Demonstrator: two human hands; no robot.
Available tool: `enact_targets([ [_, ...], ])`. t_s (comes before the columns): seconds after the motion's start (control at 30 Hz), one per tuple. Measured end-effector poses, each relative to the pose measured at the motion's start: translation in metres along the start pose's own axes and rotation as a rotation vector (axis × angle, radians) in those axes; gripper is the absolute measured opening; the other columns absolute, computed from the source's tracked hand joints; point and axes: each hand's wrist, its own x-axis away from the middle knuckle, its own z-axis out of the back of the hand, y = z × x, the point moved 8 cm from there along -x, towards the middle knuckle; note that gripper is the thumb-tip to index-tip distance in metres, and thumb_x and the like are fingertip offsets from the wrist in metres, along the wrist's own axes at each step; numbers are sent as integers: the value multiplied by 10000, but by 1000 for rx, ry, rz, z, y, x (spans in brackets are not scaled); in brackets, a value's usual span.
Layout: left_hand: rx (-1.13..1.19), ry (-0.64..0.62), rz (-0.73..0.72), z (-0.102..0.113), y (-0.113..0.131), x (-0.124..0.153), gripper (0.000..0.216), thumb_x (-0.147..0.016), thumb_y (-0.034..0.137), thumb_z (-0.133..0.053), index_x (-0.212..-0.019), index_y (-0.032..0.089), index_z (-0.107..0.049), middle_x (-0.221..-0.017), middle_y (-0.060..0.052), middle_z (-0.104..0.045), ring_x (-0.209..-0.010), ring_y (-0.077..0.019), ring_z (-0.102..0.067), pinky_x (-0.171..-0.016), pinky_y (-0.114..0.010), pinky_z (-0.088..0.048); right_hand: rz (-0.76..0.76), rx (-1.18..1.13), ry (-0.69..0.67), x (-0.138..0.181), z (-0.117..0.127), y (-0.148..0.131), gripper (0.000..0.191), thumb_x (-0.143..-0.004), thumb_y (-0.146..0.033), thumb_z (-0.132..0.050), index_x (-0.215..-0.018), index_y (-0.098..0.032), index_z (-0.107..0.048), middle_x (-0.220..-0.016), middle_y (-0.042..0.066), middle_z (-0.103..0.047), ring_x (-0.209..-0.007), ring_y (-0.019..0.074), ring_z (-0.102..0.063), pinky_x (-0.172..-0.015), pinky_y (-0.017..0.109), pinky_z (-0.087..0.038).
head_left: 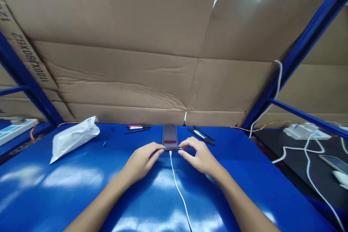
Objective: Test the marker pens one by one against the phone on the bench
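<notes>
A dark smartphone (170,137) lies flat on the blue table (40,203), its screen lit with a red band. A white charging cable (178,185) runs from its near end towards me. My left hand (140,161) and my right hand (197,156) meet at that near end, their fingertips pinching a thin black strip (170,149) across the phone's edge. I cannot tell whether the strip is a pen or part of the phone. Several black pens (138,128) lie beyond the phone at the left, and more (201,136) lie to its right.
A white plastic bag (73,139) lies on the table's left side. Brown cardboard sheets (122,61) stand behind the table within a blue steel rack (307,40). On a dark surface at right are a white power strip (306,131), cables, and another phone (334,163).
</notes>
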Motion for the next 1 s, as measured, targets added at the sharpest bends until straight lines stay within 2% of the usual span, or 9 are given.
enact_targets([
  [0.1,-8,25,23,3,0,0,310,-1079,366,-446,-1207,245,-702,-1185,-50,-754,-1076,-221,-709,-939,-311,-541,-27,56,-75,1,4,5,208,-896,-278,-743,-1097,-242,-703,-1040,37,-733,-984,227,-649,-886,359,-483],
  [0.17,-21,28,28,5,0,0,309,-1079,365,-447,-1206,243,-702,-1189,-50,-754,-1082,-222,-709,-941,-318,-540,-59,130,-130,1,10,13,150,-901,-274,-725,-1045,-234,-713,-1007,42,-734,-966,234,-655,-865,359,-488],
  [0.33,-52,43,6,6,1,0,304,-1074,375,-459,-1182,244,-710,-1165,-49,-761,-1058,-220,-717,-920,-308,-546,-206,306,-174,8,27,42,56,-814,-222,-767,-859,-226,-735,-730,1,-702,-658,179,-618,-620,281,-414],
  [0.47,-69,58,-1,6,1,1,302,-1069,366,-462,-1170,240,-717,-1152,-49,-766,-1051,-222,-721,-914,-304,-550,-275,226,-347,20,13,53,146,-687,-169,-838,-768,-238,-738,-697,-11,-716,-580,155,-596,-524,251,-353],
  [0.6,-71,36,-2,4,0,1,300,-1075,367,-451,-1183,252,-706,-1163,-44,-759,-1061,-219,-720,-918,-300,-547,-299,265,-424,22,4,51,163,-712,-58,-730,-701,-220,-710,-655,-1,-708,-608,171,-609,-547,255,-367],
  [0.67,-74,20,-3,2,-1,1,296,-1078,368,-450,-1187,255,-701,-1167,-42,-756,-1065,-217,-719,-925,-300,-542,-230,241,-358,16,7,42,141,-760,-74,-691,-725,-209,-711,-706,13,-721,-669,181,-622,-601,266,-404],
  [0.73,-75,12,-6,2,-1,1,298,-1080,369,-446,-1183,255,-700,-1166,-43,-755,-1065,-217,-718,-924,-302,-541,-165,165,-218,7,14,32,94,-824,-139,-669,-834,-205,-735,-797,23,-736,-727,184,-627,-656,279,-442],
  [0.87,-62,23,-10,2,0,1,312,-1081,381,-440,-1174,252,-708,-1163,-49,-760,-1056,-222,-720,-917,-302,-547,-176,-106,25,-3,18,31,252,-932,-320,-615,-1129,-207,-724,-900,36,-747,-771,187,-652,-709,311,-499],
  [1.0,-46,33,7,3,1,0,305,-1079,373,-447,-1183,251,-708,-1165,-46,-761,-1057,-222,-719,-920,-307,-545,-246,-442,63,-4,-2,40,262,-877,-439,-706,-952,-188,-687,-880,62,-762,-814,213,-712,-755,339,-538],
])
